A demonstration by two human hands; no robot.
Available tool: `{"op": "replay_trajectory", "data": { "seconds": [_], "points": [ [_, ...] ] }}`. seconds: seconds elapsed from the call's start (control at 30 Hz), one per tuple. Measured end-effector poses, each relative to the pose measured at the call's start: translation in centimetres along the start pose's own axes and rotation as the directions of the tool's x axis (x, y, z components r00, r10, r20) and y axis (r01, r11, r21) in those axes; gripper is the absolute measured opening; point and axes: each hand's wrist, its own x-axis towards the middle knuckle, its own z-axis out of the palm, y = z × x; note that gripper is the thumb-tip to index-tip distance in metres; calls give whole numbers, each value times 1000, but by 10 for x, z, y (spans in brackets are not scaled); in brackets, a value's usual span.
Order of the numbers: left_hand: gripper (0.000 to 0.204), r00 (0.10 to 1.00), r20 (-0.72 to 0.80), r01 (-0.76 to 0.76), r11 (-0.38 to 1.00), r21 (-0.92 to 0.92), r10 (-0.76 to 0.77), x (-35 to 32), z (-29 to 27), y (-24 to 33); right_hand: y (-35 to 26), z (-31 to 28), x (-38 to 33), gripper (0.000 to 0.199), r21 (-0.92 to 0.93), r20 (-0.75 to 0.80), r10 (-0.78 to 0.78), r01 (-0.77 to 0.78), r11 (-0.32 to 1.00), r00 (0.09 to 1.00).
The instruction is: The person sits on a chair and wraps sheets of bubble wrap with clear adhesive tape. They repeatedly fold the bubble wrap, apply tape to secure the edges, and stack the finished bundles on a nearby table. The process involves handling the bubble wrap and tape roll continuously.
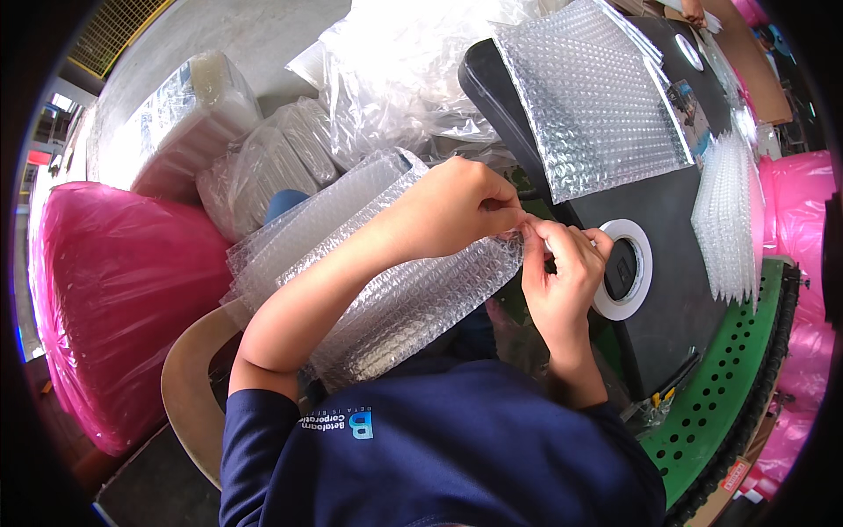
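Note:
A clear bubble-wrap piece [395, 303] lies across my lap, its right corner up at my fingertips. My left hand [465, 204] reaches over it from the left, thumb and fingers pinched together at that corner. Closed beside it is my right hand [564, 268], its thumb and finger pressed at the same corner, touching the left fingertips. The tiny bit between the left fingers is too small to name. Just right of my right hand, a white tape roll [644, 263] lies on the black tabletop [654, 347].
Flat bubble-wrap pouches [597, 105] are stacked on the tabletop, with a bundle of bubble wrap [727, 220] farther right. A green perforated surface [702, 430] curves at the lower right. Pink plastic-wrapped bundle [132, 307] and beige chair arm [189, 378] stand left. Another person's hand [694, 10] shows at top right.

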Motion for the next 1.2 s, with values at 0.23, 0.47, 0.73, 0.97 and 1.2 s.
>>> {"op": "replay_trajectory", "data": {
  "seconds": [0.23,0.47,0.73,0.97,1.2],
  "points": [
    [17,987,-55,150,988,24,-148,3,4,-4,10,15,-4,5,-105,-51,-185,179,978,981],
    [21,985,-114,143,981,133,-129,3,11,-5,23,19,-11,15,-173,-134,-321,297,939,938],
    [20,931,-360,106,987,120,-57,-10,0,-24,15,-11,0,29,94,-206,-166,188,978,964],
    [45,831,-354,-304,883,357,429,-31,17,17,6,-7,-2,43,394,-108,26,19,919,994],
    [110,956,-123,258,963,-79,-266,-61,-30,-104,22,-13,-17,43,749,-199,200,17,662,959]
  ]
}}
